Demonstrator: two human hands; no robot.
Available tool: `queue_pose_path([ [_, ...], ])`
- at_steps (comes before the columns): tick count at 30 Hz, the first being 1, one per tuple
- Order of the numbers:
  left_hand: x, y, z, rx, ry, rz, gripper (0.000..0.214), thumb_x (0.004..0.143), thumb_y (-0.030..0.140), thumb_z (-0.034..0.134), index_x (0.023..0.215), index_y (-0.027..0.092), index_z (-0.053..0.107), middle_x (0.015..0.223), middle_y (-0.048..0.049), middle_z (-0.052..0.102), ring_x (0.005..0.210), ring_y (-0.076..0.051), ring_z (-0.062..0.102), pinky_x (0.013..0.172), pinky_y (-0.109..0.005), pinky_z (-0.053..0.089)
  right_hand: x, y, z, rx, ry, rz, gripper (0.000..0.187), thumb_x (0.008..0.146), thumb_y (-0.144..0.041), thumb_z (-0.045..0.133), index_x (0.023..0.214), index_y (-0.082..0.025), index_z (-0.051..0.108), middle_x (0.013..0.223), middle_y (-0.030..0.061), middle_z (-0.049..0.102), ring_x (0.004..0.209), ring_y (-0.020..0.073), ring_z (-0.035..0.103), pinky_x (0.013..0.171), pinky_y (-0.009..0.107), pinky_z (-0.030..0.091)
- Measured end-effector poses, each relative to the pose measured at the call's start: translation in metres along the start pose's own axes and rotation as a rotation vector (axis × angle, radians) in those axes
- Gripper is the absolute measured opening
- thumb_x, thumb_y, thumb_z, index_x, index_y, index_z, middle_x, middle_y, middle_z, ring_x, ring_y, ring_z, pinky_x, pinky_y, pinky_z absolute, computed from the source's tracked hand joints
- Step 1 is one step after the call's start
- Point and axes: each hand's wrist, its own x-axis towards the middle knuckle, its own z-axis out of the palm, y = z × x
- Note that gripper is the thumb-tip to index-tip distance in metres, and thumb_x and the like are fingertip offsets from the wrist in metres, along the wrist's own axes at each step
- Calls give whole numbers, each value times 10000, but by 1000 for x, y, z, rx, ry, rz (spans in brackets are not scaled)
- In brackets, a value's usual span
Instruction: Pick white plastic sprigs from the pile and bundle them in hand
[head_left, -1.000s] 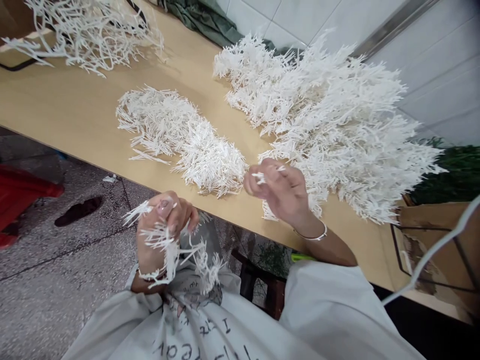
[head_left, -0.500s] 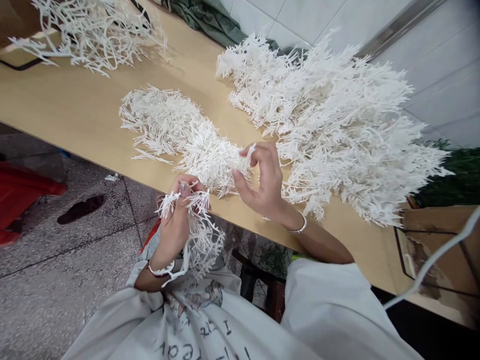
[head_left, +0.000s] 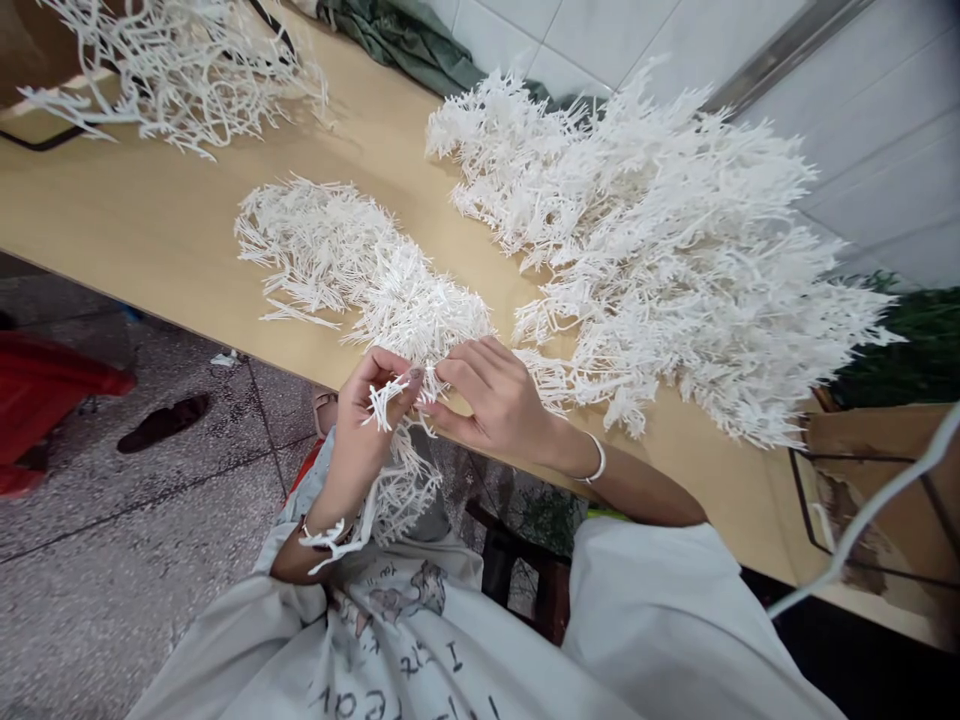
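Note:
My left hand (head_left: 367, 405) is closed on a white plastic branch (head_left: 405, 490), whose forked twigs hang down past the wrist over my lap. My right hand (head_left: 487, 395) meets it at the table's front edge, thumb and fingers pinched at the branch by the left fingertips. A small white sprig is probably in that pinch, but the fingers cover most of it. Just beyond both hands lies a heap of small white sprigs (head_left: 330, 240). To the right spreads a larger pile of bushy white branches (head_left: 660, 230).
Bare white stems (head_left: 195, 70) lie at the table's (head_left: 150, 220) far left. Dark green cloth (head_left: 405, 45) runs along the tiled wall. A cardboard box (head_left: 885, 480) and a white cable (head_left: 862, 520) are at right. On the floor are a dark slipper (head_left: 163, 422) and a red stool (head_left: 52, 400).
My right hand has moved from the sprig heap down and left to my left hand. My left hand has risen slightly to the right with the branch still held.

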Motion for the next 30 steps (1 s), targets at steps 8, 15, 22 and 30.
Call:
queue_pose_path([
  [8, 0, 1, 3, -24, 20, -48, 222, 786, 350, 658, 717, 185, 525, 576, 53, 479, 493, -68, 434, 488, -188, 362, 1, -2, 1, 225, 3, 118, 154, 915, -161, 442, 768, -164, 487, 657, 4, 517, 615, 119, 448, 607, 262, 351],
  [15, -2, 2, 0, 17, 25, -125, 278, 809, 401, 620, 679, 185, 502, 533, 53, 465, 450, -64, 396, 465, -198, 320, 5, 10, -9, 687, 82, 484, 270, 936, -248, 421, 675, -181, 436, 570, -47, 399, 484, 62, 365, 473, 199, 300],
  [22, -1, -1, -3, -3, 98, -79, 247, 774, 403, 657, 722, 181, 561, 543, 46, 490, 454, -70, 407, 446, -200, 311, 0, 44, -1, 102, -176, 519, 436, 937, -361, 430, 549, -169, 374, 476, -62, 325, 451, 64, 288, 595, 258, 296],
  [30, -4, 5, 2, 18, 120, -39, 179, 785, 360, 657, 820, 190, 613, 623, 35, 557, 496, -74, 495, 505, -202, 384, 6, 22, -9, 199, 120, 441, 220, 898, -353, 506, 775, -172, 494, 722, 13, 529, 628, 114, 461, 627, 269, 358],
])
